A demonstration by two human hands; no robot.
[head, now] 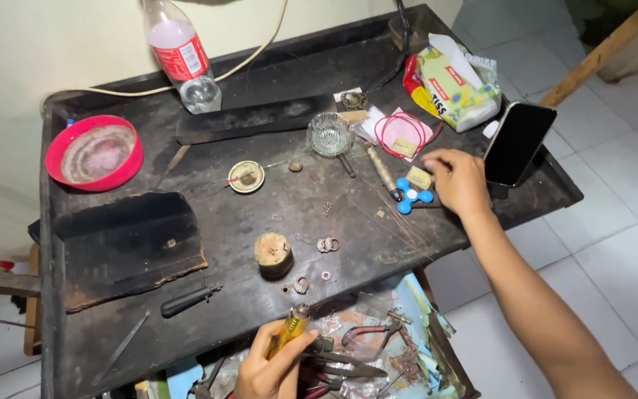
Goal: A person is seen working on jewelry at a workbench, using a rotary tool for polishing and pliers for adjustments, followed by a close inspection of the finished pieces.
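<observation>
Nearby, left hand (pixel 271 366) around yellow tool (pixel 289 330); right hand (pixel 458 179) loosely spread beside phone (pixel 518 142).

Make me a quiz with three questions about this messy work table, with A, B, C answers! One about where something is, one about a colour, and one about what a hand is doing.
1. Where is the phone?
A. at the table's right edge
B. inside the bowl
C. under the bottle

2. What colour is the bowl?
A. green
B. red
C. black

3. What is the left hand doing?
A. lying flat and empty
B. holding a yellow-handled tool
C. lifting the bottle

Answers:
1 A, the phone stands propped at the right edge, beside the right hand.
2 B, its rim is bright red.
3 B, its fingers wrap round the yellow-handled tool.
</observation>
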